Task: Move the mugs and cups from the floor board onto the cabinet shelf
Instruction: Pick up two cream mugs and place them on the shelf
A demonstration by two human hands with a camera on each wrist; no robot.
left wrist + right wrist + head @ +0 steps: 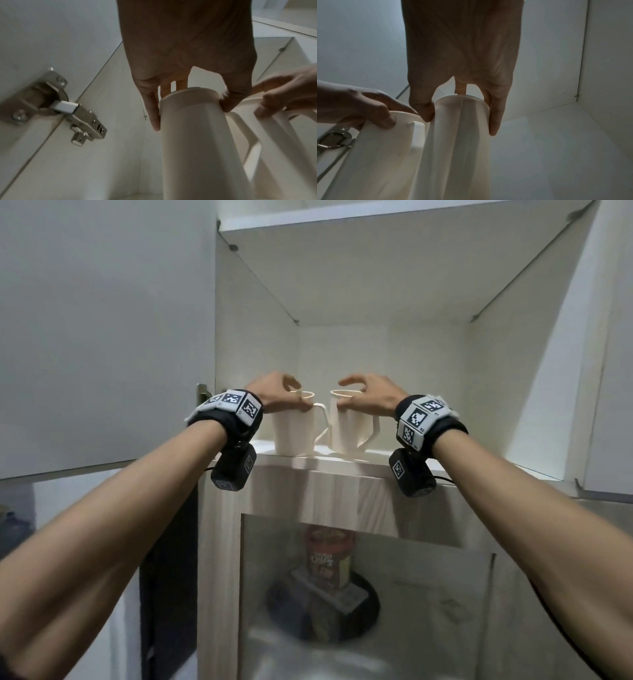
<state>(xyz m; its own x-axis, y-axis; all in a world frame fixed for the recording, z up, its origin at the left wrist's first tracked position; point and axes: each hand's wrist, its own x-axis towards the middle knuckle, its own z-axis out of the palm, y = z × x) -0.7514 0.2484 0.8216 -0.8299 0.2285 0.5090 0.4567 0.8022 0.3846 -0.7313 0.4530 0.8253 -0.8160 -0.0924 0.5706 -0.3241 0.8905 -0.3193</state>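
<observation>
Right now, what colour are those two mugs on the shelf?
Both mugs are plain cream-white, clearest in the head view.

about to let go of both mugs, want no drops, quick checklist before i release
1. Left mug base on the shelf: ok.
2. Right mug base on the shelf: ok, near the front edge.
3. Both upright: ok.
4. Gap between the mugs: cannot tell, the left mug's handle looks close to the right mug.
5. Left hand holds its rim: ok.
6. Right hand holds its rim: ok.
</observation>
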